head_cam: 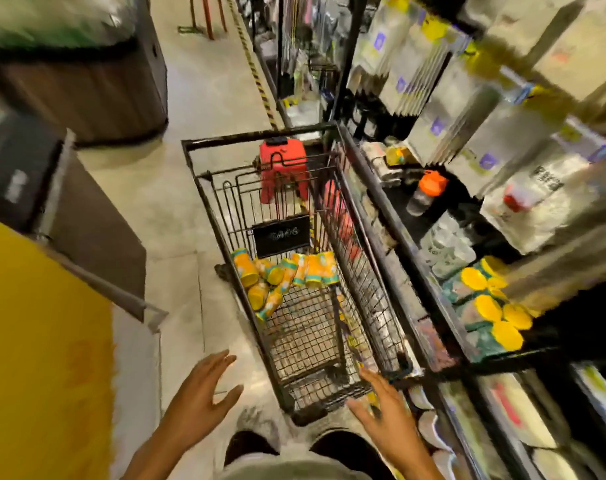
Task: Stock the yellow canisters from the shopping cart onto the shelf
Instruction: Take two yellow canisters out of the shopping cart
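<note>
While most of the yellow canisters lie tumbled on their sides in a loose heap at the far end of the shopping cart, against its front wall just below a small black sign, a second group already stands upright on the shelf to the right, showing round yellow lids from above. The near half of the cart's wire floor is bare. The cart sits parallel to the shelving, its right side close against the shelf edge.

Both of the person's hands are empty. The left hand is open with fingers spread, held over the floor just left of the cart's near corner and touching nothing. The right hand is open too, fingers extended, at the cart's near right corner; whether it touches the frame cannot be told through the blur.

Beyond the cart a red plastic stool stands on the pale concrete floor, seen through the wire. On the shelf, farther back than the stocked canisters, is a bottle with an orange cap, and pale packaged goods crowd the levels above, heavily blurred. Dark brown display units line the left side of the aisle, and a yellow surface fills the lower left corner.
</note>
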A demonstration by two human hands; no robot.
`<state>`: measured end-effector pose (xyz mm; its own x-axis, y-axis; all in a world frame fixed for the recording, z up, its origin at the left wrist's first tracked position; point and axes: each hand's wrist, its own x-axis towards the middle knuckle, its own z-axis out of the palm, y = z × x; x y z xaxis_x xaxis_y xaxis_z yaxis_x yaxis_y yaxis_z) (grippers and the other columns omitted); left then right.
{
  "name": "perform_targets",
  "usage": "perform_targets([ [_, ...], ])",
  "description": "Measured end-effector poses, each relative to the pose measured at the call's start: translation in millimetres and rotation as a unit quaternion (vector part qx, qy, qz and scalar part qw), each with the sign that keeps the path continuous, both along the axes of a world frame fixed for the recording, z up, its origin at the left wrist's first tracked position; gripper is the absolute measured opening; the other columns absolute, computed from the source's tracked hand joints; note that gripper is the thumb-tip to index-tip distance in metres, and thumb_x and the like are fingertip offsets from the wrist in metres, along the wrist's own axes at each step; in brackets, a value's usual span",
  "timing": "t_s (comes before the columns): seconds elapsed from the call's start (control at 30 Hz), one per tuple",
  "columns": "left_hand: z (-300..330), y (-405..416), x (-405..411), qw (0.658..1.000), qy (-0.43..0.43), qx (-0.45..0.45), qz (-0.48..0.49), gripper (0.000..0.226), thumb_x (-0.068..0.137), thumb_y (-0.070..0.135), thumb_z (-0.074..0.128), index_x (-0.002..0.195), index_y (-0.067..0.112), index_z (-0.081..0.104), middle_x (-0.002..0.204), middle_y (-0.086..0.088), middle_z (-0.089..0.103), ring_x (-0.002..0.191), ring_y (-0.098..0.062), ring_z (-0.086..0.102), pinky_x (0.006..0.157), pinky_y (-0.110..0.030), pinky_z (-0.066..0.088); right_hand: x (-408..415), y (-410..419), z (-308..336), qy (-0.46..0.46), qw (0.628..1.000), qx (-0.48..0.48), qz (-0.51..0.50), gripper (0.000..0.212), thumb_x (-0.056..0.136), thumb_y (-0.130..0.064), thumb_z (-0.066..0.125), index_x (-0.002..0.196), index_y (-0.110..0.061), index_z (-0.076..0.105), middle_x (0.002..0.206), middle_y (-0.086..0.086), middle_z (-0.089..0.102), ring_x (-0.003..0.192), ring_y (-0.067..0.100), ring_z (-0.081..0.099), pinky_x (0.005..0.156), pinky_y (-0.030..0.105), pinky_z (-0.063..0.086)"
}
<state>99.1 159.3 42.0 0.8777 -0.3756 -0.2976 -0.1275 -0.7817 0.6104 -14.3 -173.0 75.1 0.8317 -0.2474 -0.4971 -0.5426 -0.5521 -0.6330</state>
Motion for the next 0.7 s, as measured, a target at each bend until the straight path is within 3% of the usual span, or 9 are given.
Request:
perform_targets([
  [0.1,-8,20,7,1.0,0.015,0.009,0.018,0.08,0.08,0.075,0.035,0.143,0.029,0.047,0.151,0.006,0.043,0.139,-0.014,0.039,0.113,-0.023,0.026,18,5,3,0.028,0.999,0.0,0.023,0.08,0.076,-0.073,0.051,0.144,-0.033,0.042,0.155,-0.011,0.036,0.143,0.009,0.031,0.117,0.026,0.029],
  [0.27,-20,12,19,0.998,0.038,0.0,0.042,0.081,0.081,0.073,0.032,0.146,0.027,0.044,0.153,0.005,0.038,0.142,-0.016,0.034,0.114,-0.022,0.021,51,-7,-4,0.045,0.998,-0.017,0.046,0.084,0.076,-0.078,0.049,0.147,-0.035,0.04,0.155,-0.007,0.039,0.144,0.014,0.033,0.118,0.036,0.031],
  [0.4,-24,-21,41,0.996,0.042,-0.015,0.074,0.068,0.088,0.064,0.043,0.145,0.027,0.046,0.153,0.005,0.041,0.141,-0.014,0.035,0.113,-0.021,0.024,93,-18,-15,0.049,0.996,-0.012,0.077,0.069,0.082,-0.07,0.056,0.143,-0.039,0.044,0.153,-0.007,0.042,0.142,0.014,0.035,0.117,0.039,0.033],
  [0.53,-34,-66,64,0.993,0.063,-0.036,0.09,0.058,0.092,0.049,0.051,0.145,0.024,0.047,0.15,0.005,0.044,0.14,-0.012,0.037,0.116,-0.021,0.026,136,-40,-43,0.043,0.992,-0.009,0.116,0.067,0.076,-0.082,0.051,0.135,-0.052,0.043,0.147,0.001,0.051,0.138,0.019,0.044,0.111,0.048,0.041],
  [0.63,-48,-97,76,0.988,0.099,-0.045,0.113,0.063,0.09,0.056,0.049,0.146,0.027,0.044,0.15,0.009,0.043,0.139,-0.002,0.035,0.118,-0.021,0.025,174,-57,-53,0.059,0.988,0.011,0.144,0.07,0.085,-0.067,0.058,0.145,-0.035,0.042,0.148,-0.003,0.048,0.135,0.015,0.045,0.11,0.039,0.042],
  [0.7,-56,-120,91,0.986,0.104,-0.029,0.125,0.057,0.093,0.042,0.062,0.145,0.025,0.046,0.15,0.005,0.044,0.137,-0.002,0.035,0.115,-0.014,0.025,200,-69,-65,0.068,0.987,0.04,0.142,0.063,0.09,-0.055,0.061,0.145,-0.03,0.044,0.144,-0.008,0.047,0.129,0.006,0.045,0.105,0.028,0.041],
])
